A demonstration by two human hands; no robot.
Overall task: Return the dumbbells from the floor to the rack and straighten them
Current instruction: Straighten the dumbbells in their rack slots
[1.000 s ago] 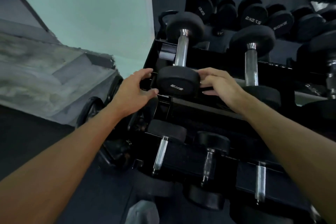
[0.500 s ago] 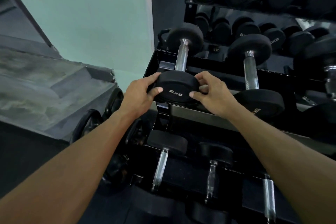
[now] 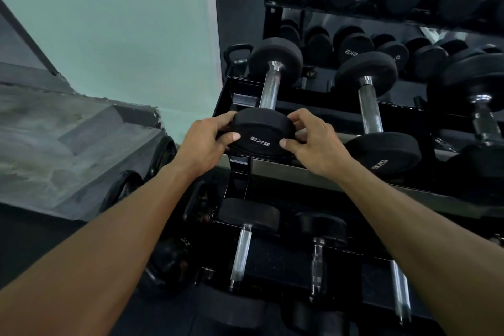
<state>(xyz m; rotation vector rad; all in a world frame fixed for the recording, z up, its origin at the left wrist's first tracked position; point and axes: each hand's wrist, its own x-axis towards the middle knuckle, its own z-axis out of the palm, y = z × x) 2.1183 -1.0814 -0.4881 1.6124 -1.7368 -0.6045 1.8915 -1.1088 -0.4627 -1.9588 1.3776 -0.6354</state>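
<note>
A black dumbbell is lying on the upper tier of the rack, its near end sitting directly between the two hands. The left hand is gripping the left side of that end, fingers curled over its rim and thumb on its face, while the right hand is gripping the right side likewise.

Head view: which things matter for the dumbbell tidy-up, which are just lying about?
In play:
left hand
right hand
gripped dumbbell
neighbouring dumbbell
rack

Lying about:
kettlebell
weight plates
mirror
</note>
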